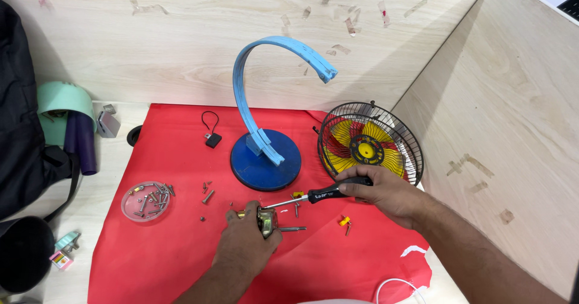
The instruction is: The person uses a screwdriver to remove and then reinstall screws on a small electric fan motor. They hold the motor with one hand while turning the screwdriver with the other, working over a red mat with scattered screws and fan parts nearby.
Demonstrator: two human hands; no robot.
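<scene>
Head view: the left hand (244,243) pinches a small brass-coloured metal motor part (266,218) on the red cloth (163,243) over the table. The right hand (386,190) is closed around a black-handled screwdriver (313,196), tip at the part.

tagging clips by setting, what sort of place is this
Probably a small repair or assembly bench boxed in by bare plywood walls: a red cloth mat, a clear round dish of loose screws, and a caged yellow-bladed fan head.

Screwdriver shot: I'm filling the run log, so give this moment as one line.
left hand: holds small metal motor | right hand: grips screwdriver, tip at motor | surface: red mat | nearby: dish of screws
</scene>
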